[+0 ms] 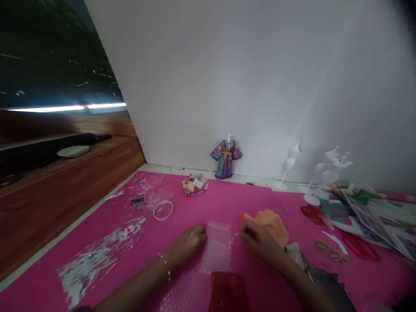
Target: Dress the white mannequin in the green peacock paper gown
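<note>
A clear sheet set with rows of tiny pearl-like beads (216, 256) lies in front of me on the pink table cover. My left hand (191, 240) is closed at the sheet's left edge, its fingertips apparently gripping it. To the right of the sheet, my right hand (256, 239) is pinched at the end of a short, thin white strip (232, 238), which looks like a string of the same beads. Peach fabric (271, 223) lies just behind my right hand. Below the sheet is a piece of dark red cloth (228, 291).
On the left are a tape roll (163, 210) and a plastic bag of white pieces (94, 260). A small purple robe on a stand (226, 158) is by the wall. White mini mannequins (291, 160), papers (373, 221) and a red oval piece (312, 215) occupy the right.
</note>
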{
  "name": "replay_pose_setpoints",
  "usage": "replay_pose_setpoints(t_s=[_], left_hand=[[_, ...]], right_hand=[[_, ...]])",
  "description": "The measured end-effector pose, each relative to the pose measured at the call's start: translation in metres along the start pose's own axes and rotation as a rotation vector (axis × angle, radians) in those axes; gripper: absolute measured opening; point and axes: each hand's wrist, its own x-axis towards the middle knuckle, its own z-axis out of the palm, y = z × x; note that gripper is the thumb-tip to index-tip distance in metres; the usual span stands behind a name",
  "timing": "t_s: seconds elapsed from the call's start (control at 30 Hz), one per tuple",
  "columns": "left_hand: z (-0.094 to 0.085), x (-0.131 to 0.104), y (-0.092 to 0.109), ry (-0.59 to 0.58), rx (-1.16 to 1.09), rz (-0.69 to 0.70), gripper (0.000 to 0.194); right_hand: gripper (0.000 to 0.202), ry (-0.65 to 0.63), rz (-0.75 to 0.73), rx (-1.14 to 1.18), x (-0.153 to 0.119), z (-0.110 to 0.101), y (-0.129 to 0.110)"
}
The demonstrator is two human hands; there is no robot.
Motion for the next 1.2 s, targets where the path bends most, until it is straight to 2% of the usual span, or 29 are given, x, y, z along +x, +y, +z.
replay_pose_setpoints(t_s=[0.17,0.47,0.6,0.9,1.2], left_hand=[[0.0,0.003,0.002,0.019,0.056,0.041,0.023],[-0.008,0.005,0.005,0.04,0.023,-0.009,0.02],[-0.001,0.009,0.007,0.077,-0.049,-0.066,0.021],[0.021,0.03,0.017,0.133,-0.111,-0.225,0.011],[0.015,0.033,0.014,0.127,-0.182,-0.241,0.015]], right_hand=[[0.011,0.003,-0.005,0.004,0.0,0.001,0.003],[0.013,-0.002,0.029,0.062,0.002,-0.004,-0.007],[0.015,-0.007,0.033,0.088,0.004,-0.004,-0.009],[0.012,-0.01,0.027,0.087,0.003,-0.001,0.0],[0.014,-0.011,0.047,0.109,0.002,-0.006,0.0]])
